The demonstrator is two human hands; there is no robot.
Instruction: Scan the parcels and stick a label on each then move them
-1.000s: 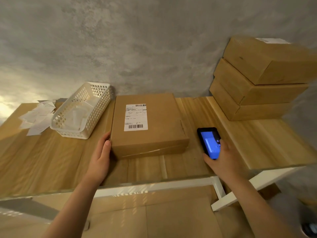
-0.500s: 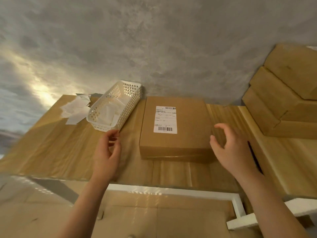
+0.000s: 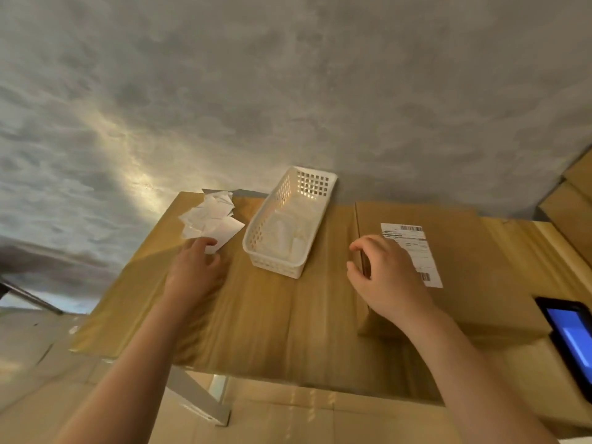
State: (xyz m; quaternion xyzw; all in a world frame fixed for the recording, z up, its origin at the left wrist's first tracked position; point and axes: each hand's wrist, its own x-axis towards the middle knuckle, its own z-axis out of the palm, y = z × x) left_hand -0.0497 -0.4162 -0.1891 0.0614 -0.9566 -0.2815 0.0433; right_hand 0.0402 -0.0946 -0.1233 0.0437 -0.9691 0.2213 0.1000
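lying flat on the wooden table, just right of the white basket: a brown cardboard parcel, matte, smooth, square-cornered. stuck on its top face, a white printed label with a barcode at the far edge and another at the near corner; small print too blurred to read. draped over the parcel's left top edge, beside the basket's near right corner: right hand, fingers curled loosely, thumb down the parcel's side, fingertips on the top near the label; whether gripping or only resting, cannot tell. left of the basket: left hand, fingers extended and apart, tips touching the near edge of a loose heap of white paper slips, nothing pinched. basket itself: rigid plastic, rectangular, lattice-holed walls, pale sheets inside. table: light wood grain in long planks. far right of the basket, past the parcel: a dark phone with a glowing blue screen, and more stacked cardboard boxes at the frame edge.
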